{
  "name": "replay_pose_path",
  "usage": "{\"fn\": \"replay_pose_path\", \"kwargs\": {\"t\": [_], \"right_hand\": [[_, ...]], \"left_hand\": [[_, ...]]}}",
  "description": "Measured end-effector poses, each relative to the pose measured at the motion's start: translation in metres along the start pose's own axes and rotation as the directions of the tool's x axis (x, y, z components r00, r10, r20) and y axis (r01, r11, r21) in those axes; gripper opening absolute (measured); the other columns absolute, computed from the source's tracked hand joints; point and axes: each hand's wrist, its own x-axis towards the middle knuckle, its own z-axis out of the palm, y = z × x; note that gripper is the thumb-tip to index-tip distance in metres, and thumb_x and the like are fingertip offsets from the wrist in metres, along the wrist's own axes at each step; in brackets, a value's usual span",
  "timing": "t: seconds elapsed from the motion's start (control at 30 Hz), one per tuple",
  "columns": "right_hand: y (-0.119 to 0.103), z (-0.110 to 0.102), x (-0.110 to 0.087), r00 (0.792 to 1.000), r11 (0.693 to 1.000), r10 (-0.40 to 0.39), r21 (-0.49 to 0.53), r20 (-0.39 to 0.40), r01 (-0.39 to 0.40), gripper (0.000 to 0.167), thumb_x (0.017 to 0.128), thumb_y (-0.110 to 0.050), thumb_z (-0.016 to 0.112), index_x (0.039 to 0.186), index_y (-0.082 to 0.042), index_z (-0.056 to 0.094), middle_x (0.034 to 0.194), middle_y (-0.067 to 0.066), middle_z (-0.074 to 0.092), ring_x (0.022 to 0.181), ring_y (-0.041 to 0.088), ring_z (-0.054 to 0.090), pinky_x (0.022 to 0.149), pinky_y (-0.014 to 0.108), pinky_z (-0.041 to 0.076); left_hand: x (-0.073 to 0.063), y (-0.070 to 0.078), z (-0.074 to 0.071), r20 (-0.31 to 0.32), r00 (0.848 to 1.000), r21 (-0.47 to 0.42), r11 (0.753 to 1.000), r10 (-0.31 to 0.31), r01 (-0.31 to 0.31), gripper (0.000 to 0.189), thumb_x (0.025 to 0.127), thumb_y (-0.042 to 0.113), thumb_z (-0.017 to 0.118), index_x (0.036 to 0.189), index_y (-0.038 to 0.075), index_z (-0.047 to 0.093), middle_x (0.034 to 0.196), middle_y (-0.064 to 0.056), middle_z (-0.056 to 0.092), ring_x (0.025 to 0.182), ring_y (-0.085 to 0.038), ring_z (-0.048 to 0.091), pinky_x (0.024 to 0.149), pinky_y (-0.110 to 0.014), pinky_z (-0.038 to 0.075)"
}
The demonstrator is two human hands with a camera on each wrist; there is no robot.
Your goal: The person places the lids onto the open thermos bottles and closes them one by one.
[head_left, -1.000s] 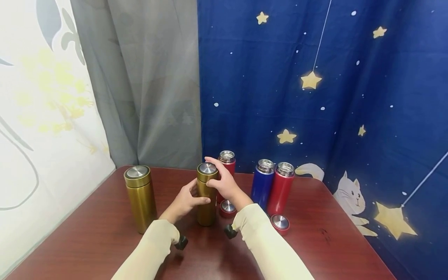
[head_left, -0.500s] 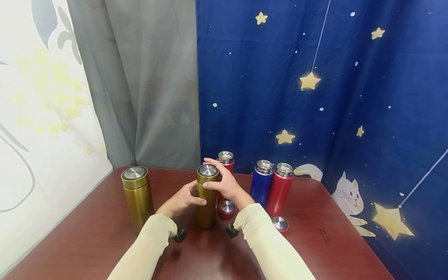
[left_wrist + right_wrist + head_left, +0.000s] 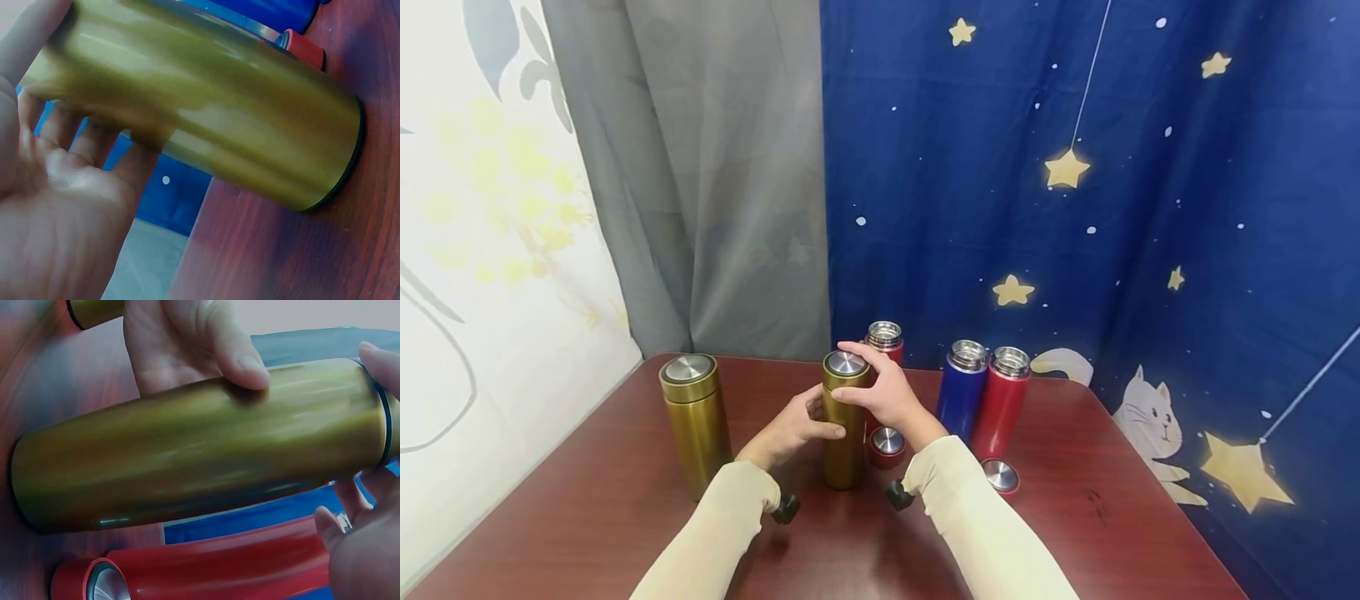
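Holding the middle gold bottle [image 3: 843,450] upright between two hands, near the centre of the dark red tabletop [image 3: 835,567]. Wrapping round its body with the grip of the left hand [image 3: 793,429], thumb across the near side and fingers behind. Clasping the steel-topped lid [image 3: 847,363] with the grip of the right hand [image 3: 891,395], thumb near the seam and fingers curving round the far side. Hard to tell from the wrist views how firm either hold is.

Standing to the left, well apart from the hands: another gold bottle [image 3: 697,433], with a steel-topped lid on. Placed behind the right hand and partly hidden by it: a red bottle [image 3: 896,355] with an open steel mouth, and in front of it a small red lid [image 3: 887,446]. Set farther right, side by side: an open blue bottle [image 3: 960,400] and a second open red bottle [image 3: 1000,408], with another red lid [image 3: 1001,477] in front. Hanging beyond the tabletop: a grey curtain [image 3: 752,183] and a blue curtain [image 3: 925,167] printed with yellow stars and a pale cat. Covering both forearms: cream sleeves [image 3: 715,525].
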Motion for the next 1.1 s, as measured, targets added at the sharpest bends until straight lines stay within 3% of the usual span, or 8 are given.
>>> {"fn": "replay_pose_path", "kwargs": {"t": [0.23,0.43,0.6,0.8,1.1], "right_hand": [[-0.005,0.010,-0.004,0.985,0.985,0.027,-0.162,-0.168,-0.054,0.064,0.073,-0.030,0.086,0.131,-0.024,0.062,0.121,0.008,0.056,0.110,0.022,0.053,0.089,0.038,0.050],[-0.008,0.019,-0.004,0.960,0.960,-0.046,-0.279,-0.275,-0.034,0.065,0.068,-0.037,0.087,0.127,-0.022,0.065,0.116,0.010,0.058,0.104,0.026,0.051,0.085,0.040,0.045],[-0.009,0.024,-0.007,0.940,0.943,-0.084,-0.331,-0.331,-0.032,0.064,0.065,-0.038,0.088,0.124,-0.020,0.068,0.116,0.009,0.061,0.106,0.026,0.050,0.087,0.044,0.038],[-0.006,0.024,-0.006,0.934,0.949,-0.099,-0.316,-0.343,-0.016,0.062,0.067,-0.039,0.087,0.123,-0.023,0.067,0.114,0.008,0.058,0.104,0.025,0.048,0.086,0.043,0.039],[0.002,0.019,-0.010,0.967,0.974,-0.076,-0.224,-0.242,0.021,0.065,0.071,-0.034,0.085,0.131,-0.024,0.060,0.116,0.008,0.057,0.106,0.021,0.048,0.084,0.039,0.049]], "left_hand": [[-0.003,0.006,0.008,-0.095,0.995,0.122,0.992,0.044,-0.033,0.075,0.078,0.005,0.080,0.143,0.002,0.043,0.129,-0.018,0.058,0.113,-0.031,0.059,0.095,-0.037,0.049],[-0.006,0.012,0.017,-0.210,0.975,0.219,0.976,0.067,-0.019,0.074,0.075,0.002,0.081,0.140,0.004,0.047,0.123,-0.016,0.062,0.105,-0.028,0.064,0.087,-0.035,0.053],[-0.012,0.032,0.030,-0.230,0.970,0.229,0.973,0.081,-0.027,0.073,0.074,-0.002,0.081,0.138,-0.004,0.045,0.119,-0.021,0.063,0.101,-0.029,0.065,0.084,-0.035,0.055],[-0.014,0.046,0.035,-0.241,0.966,0.253,0.967,0.092,-0.029,0.072,0.074,-0.002,0.081,0.138,-0.004,0.046,0.121,-0.021,0.062,0.102,-0.030,0.065,0.085,-0.035,0.054],[-0.019,0.037,0.039,-0.260,0.961,0.263,0.965,0.093,-0.022,0.076,0.077,0.004,0.081,0.142,0.000,0.043,0.127,-0.018,0.059,0.107,-0.029,0.062,0.093,-0.040,0.051]]}}
